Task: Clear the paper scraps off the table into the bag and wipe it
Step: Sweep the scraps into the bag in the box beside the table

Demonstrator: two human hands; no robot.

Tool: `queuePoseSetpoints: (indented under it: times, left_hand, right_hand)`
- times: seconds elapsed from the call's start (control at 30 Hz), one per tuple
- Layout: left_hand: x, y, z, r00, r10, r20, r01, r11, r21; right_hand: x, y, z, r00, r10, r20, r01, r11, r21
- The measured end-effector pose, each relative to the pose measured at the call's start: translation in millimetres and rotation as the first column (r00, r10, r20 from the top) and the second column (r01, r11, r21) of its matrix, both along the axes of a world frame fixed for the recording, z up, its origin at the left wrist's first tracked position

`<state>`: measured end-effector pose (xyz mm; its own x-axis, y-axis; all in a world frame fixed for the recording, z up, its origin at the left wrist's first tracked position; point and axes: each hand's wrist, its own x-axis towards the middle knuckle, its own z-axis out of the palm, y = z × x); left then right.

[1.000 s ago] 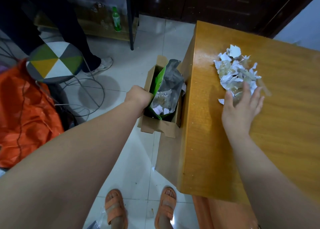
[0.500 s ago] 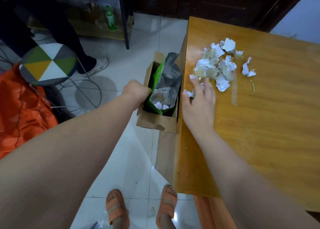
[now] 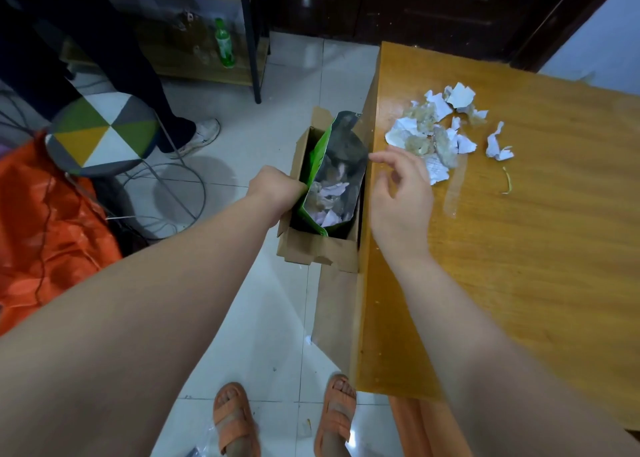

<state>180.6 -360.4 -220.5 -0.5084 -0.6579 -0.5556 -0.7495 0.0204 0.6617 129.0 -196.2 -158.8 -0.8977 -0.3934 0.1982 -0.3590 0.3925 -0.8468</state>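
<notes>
**Scraps part cleared, another sweep due**

The clearing step was in hand, and wiping had not begun. The left hand [image 3: 275,190] gripped the left lip of the bag [image 3: 346,141], fingers curled on it to hold the mouth wide. The bag stood in a cardboard box [image 3: 311,252] on the floor, against the table's [image 3: 519,283] left edge. Some paper already lay inside it.

The right hand [image 3: 398,197] hovered over that edge beside the bag's mouth, fingers apart and loosely bent, holding nothing I could see. A pile of paper scraps [image 3: 433,134] lay on the tabletop, farther in and to the right.

The next move probably called for reaching past the pile and dragging it left over the edge into the bag.

No brand showed on the bag. A lined scrap [image 3: 437,172] and the label of a far green bottle [image 3: 224,42] were too small to read.
</notes>
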Motion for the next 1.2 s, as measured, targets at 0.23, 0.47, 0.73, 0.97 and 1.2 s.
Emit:
queuePoseSetpoints:
  times: [0.23,0.47,0.73,0.97,1.2]
  left_hand:
    - [4,4,6,0.998,0.022,-0.054,-0.019,0.999,0.049]
    - [2,0,-3,0.999,0.036,-0.022,-0.036,0.999,0.004]
    - [2,0,-1,0.998,-0.037,0.051,0.04,0.998,-0.051]
    - [2,5,-3,0.999,0.05,0.0,-0.05,0.999,0.013]
    - [5,8,2,0.999,0.053,-0.011,-0.052,0.997,0.064]
  right_hand:
    - [-49,29,1,0.945,-0.295,-0.139,0.303,0.952,0.042]
    - [-94,28,0,0.99,-0.056,-0.133,0.1,0.93,0.354]
    - [-100,4,-3,0.957,0.279,-0.083,-0.167,0.757,0.632]
    - [-74,3,-31,0.962,0.2,-0.186,-0.095,0.883,0.459]
    - [-18,-33,-30,0.959,0.238,-0.155,-0.158,0.901,0.405]
